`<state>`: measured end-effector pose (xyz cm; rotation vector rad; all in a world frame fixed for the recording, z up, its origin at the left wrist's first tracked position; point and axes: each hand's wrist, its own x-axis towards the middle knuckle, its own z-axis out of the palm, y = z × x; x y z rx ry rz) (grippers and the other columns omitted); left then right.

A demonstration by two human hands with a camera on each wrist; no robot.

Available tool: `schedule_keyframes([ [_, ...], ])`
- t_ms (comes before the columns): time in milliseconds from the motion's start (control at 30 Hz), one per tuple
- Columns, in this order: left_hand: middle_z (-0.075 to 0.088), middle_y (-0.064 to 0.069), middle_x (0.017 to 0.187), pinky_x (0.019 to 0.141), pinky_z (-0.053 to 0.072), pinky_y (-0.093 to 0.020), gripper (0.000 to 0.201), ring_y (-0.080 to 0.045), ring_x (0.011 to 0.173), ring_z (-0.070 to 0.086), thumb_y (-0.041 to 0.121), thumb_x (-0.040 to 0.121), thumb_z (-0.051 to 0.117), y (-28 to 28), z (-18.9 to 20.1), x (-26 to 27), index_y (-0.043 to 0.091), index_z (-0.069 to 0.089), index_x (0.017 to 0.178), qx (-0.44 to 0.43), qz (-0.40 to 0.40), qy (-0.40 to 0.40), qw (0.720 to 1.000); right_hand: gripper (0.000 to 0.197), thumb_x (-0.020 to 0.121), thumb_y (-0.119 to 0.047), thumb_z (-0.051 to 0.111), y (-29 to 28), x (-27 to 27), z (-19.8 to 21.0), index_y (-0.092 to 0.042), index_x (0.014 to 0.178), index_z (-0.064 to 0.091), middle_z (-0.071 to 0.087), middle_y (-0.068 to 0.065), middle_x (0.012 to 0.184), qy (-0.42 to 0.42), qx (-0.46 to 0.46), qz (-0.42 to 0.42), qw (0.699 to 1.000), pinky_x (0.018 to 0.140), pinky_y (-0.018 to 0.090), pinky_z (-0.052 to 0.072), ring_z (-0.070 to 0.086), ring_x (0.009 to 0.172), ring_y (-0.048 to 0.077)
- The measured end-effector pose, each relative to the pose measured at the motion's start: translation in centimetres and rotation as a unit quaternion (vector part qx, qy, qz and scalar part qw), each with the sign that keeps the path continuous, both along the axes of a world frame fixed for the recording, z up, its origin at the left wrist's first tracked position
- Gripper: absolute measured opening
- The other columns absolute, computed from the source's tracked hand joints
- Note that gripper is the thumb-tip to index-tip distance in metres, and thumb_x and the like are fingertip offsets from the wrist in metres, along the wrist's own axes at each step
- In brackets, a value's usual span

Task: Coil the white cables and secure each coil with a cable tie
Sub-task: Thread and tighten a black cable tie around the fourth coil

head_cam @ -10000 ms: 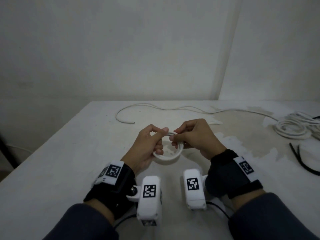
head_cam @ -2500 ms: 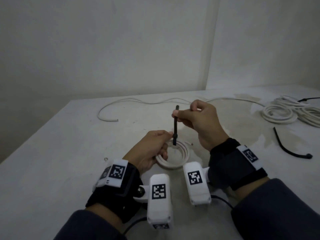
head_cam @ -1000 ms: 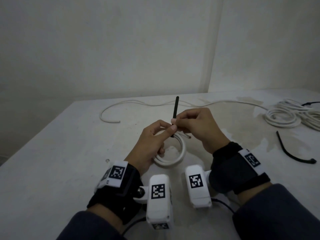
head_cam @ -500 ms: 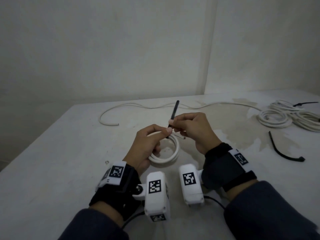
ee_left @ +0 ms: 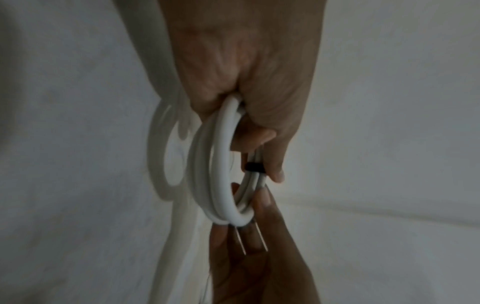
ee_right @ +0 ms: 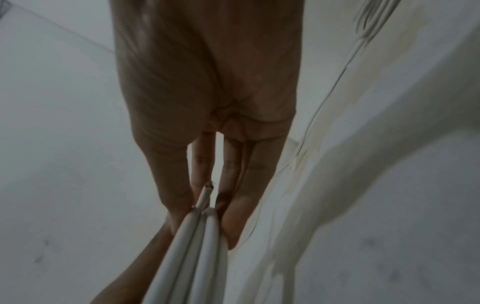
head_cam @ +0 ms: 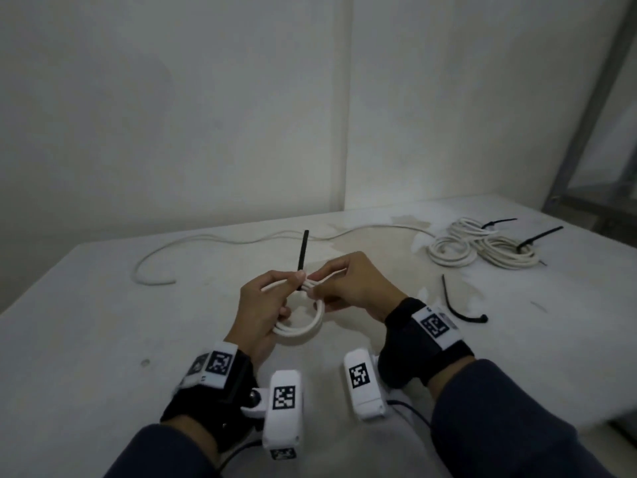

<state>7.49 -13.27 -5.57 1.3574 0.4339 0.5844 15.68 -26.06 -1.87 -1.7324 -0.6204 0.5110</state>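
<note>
A small white cable coil [head_cam: 303,331] hangs just above the table between both hands. My left hand [head_cam: 296,281] grips its top strands with thumb and forefinger. A black cable tie [head_cam: 301,250] is looped round the strands there, its tail standing straight up and free. The left wrist view shows the tie's band [ee_left: 254,166] tight around the coil [ee_left: 221,164] beside my thumb. My right hand [head_cam: 313,291] pinches the same strands just right of the tie. In the right wrist view, its thumb and fingers [ee_right: 233,222] clamp the white strands [ee_right: 197,246].
A loose white cable [head_cam: 206,239] trails across the far side of the table [head_cam: 103,322]. Tied white coils [head_cam: 482,246] with black tie tails lie at the back right. A spare black cable tie [head_cam: 458,305] lies right of my right wrist. A wall corner stands behind.
My right hand has left the tie's tail and come down onto the coil strands beside the band. The tail now stands free. Both hands and the coil stay in the same place.
</note>
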Motion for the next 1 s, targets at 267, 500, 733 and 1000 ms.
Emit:
schedule_keyframes([
  [267,0.066,-0.013,0.11,0.085,0.053,-0.036,0.029,-0.021,0.086,0.065,0.029,0.094,0.056,-4.5,1.9,11.2,0.009,0.06,0.114,0.175,-0.134,0.069,0.973,0.011,0.06,-0.022,0.075,-11.5,10.6,1.3,-0.014,0.058,0.067,0.064,0.012,0.064,-0.091,0.019,-0.376,0.922,0.065,0.039,0.057,0.065,0.069,0.029],
  [500,0.047,-0.01,0.14,0.106,0.035,-0.033,0.047,-0.027,0.127,0.046,0.029,0.091,0.06,-3.3,0.3,20.5,0.009,0.049,0.133,0.38,-0.108,0.213,0.894,0.034,0.063,-0.019,0.067,-19.3,18.6,-1.7,0.002,0.089,0.066,0.07,0.019,0.091,-0.052,-0.232,-0.452,0.86,0.072,0.034,0.057,0.068,0.084,0.029],
  [733,0.022,-0.012,0.155,0.116,0.017,-0.047,0.065,-0.034,0.142,0.019,0.036,0.09,0.04,0.0,-1.7,26.8,0.011,0.021,0.147,0.495,-0.06,0.375,0.781,0.017,0.084,-0.017,0.065,-16.7,22.3,-3.7,-0.009,0.098,0.059,0.065,0.015,0.101,-0.053,-0.209,-0.363,0.907,0.065,0.023,0.056,0.07,0.07,0.01],
  [1000,0.057,-0.028,0.123,0.092,0.044,-0.038,0.027,-0.041,0.112,0.056,0.009,0.092,0.049,1.1,0.1,27.1,-0.008,0.06,0.11,0.402,0.062,0.304,0.861,0.018,0.095,-0.042,0.048,-14.8,22.0,-2.7,-0.023,0.095,0.049,0.067,0.007,0.113,-0.16,-0.32,-0.359,0.862,0.086,0.029,0.044,0.061,0.11,0.026],
])
